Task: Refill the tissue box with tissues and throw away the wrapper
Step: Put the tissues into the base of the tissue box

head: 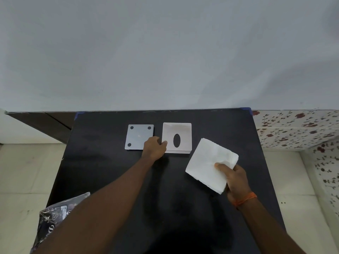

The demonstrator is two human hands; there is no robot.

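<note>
**One box, one base plate, one stack, one wrapper**

On the black bench [113, 173], the white tissue box [177, 138] lies upside down and open at centre frame. The left hand [154, 146] grips its left wall. One grey base plate [138, 137] lies beside it. The right hand [233, 177] pinches one tissue stack [209, 162]. The dark wrapper [55, 217] is cut off at lower left.

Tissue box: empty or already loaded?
Empty. The white tissue box lies open side up, its oval slot visible through the bare interior; the tissue stack is in the right hand.
</note>
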